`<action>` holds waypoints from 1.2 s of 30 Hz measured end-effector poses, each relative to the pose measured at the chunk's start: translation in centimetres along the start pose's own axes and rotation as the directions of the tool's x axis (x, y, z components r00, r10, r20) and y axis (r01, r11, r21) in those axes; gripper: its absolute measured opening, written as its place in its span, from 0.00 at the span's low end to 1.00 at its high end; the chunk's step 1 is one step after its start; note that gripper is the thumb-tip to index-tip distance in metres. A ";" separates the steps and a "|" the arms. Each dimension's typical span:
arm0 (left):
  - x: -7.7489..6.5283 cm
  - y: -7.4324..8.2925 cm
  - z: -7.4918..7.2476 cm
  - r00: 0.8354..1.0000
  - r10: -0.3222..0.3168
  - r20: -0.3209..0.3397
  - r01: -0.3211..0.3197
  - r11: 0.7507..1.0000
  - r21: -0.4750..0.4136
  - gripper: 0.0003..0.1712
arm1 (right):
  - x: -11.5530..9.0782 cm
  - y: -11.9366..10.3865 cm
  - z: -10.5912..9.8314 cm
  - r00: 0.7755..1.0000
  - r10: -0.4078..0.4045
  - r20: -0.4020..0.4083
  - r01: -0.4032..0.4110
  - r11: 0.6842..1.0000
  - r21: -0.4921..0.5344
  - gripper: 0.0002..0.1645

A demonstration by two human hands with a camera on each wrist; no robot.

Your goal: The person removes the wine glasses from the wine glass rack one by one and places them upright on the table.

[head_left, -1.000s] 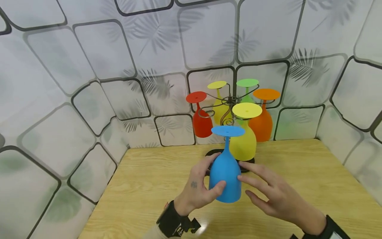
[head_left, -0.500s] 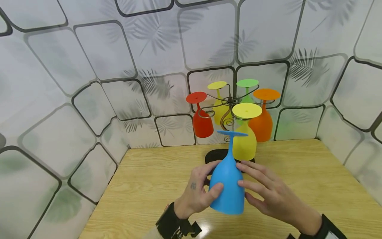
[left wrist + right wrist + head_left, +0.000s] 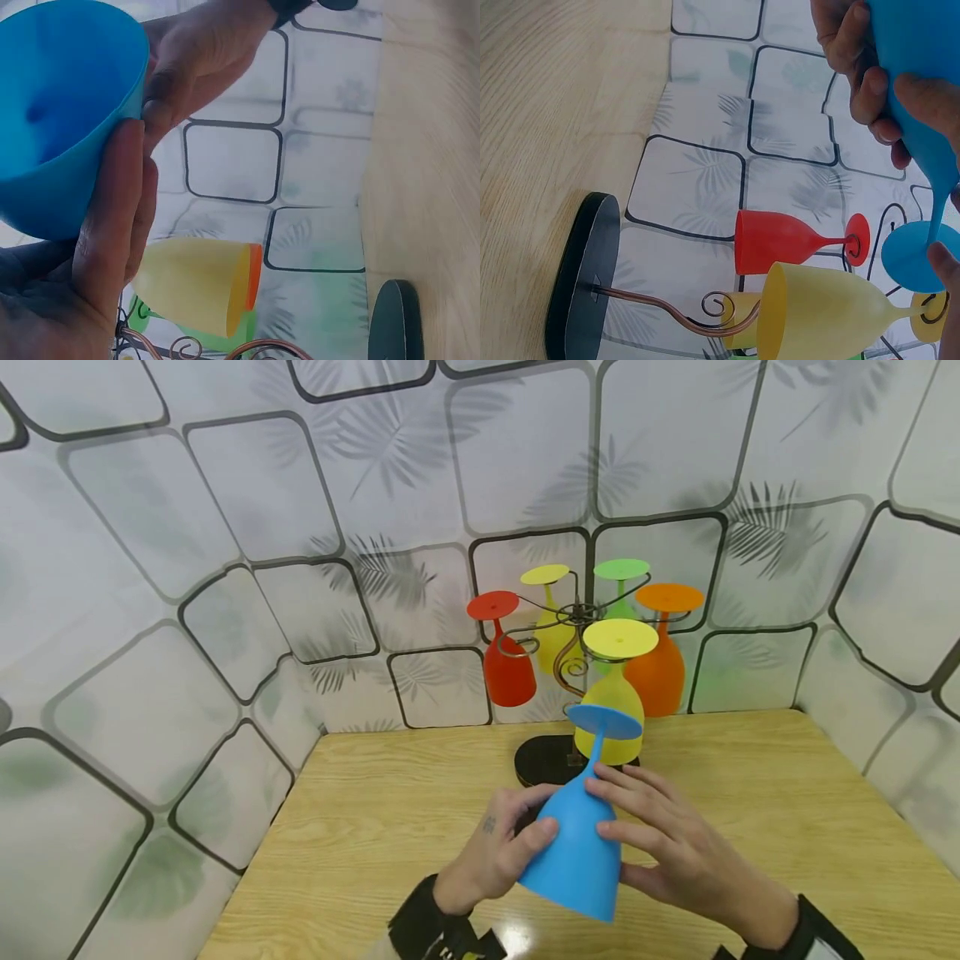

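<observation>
A blue plastic goblet [image 3: 576,856] is held upside down above the table, its foot tipped away to the right and its rim toward me. My left hand [image 3: 491,852] grips the left side of the bowl, thumb in front and fingers partly hidden behind. From the other side, my right hand [image 3: 682,852] holds it with fingers along the bowl and up by the stem. The left wrist view looks into the hollow bowl of the blue goblet [image 3: 67,82]. In the right wrist view, fingers of both hands surround the goblet's body [image 3: 922,45].
Behind the hands stands a curly metal glass rack [image 3: 577,610] on a dark base [image 3: 543,760]. Upside-down goblets hang from it: red [image 3: 510,672], orange [image 3: 656,672], green [image 3: 622,568] and yellow ones [image 3: 618,639]. Patterned cloth walls [image 3: 405,468] enclose the wooden table [image 3: 360,827].
The blue goblet has come lower and closer, and has tilted so its foot leans right and its rim swings toward me. The right fingers have moved further onto it. The rack has stayed still.
</observation>
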State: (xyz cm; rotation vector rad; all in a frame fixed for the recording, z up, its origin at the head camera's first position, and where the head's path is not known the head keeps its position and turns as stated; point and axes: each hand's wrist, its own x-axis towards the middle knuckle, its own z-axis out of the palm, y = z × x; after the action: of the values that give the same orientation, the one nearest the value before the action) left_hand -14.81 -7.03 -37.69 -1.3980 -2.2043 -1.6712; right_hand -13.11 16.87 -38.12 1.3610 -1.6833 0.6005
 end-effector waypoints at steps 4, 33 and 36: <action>0.0 0.2 -0.2 0.992 -0.117 0.042 0.119 0.991 -0.058 0.35 | -0.1 -0.1 0.1 1.000 0.001 0.002 -0.001 0.999 0.050 0.30; 0.8 -0.5 1.0 0.927 0.337 -0.166 -0.339 0.941 0.020 0.16 | -5.1 -1.2 2.1 0.878 0.473 -0.074 -0.415 0.829 0.375 0.59; 0.7 -1.0 1.0 0.918 0.361 -0.164 -0.366 0.930 -0.005 0.19 | -5.2 -1.5 2.2 0.847 0.530 -0.049 -0.469 0.787 0.400 0.58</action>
State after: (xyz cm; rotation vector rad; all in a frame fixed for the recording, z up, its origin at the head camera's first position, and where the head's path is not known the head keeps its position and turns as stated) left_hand -15.42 -5.77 -38.48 -1.5077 -1.7085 -1.6277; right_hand -12.27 17.45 -43.88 1.0608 -1.8665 1.3677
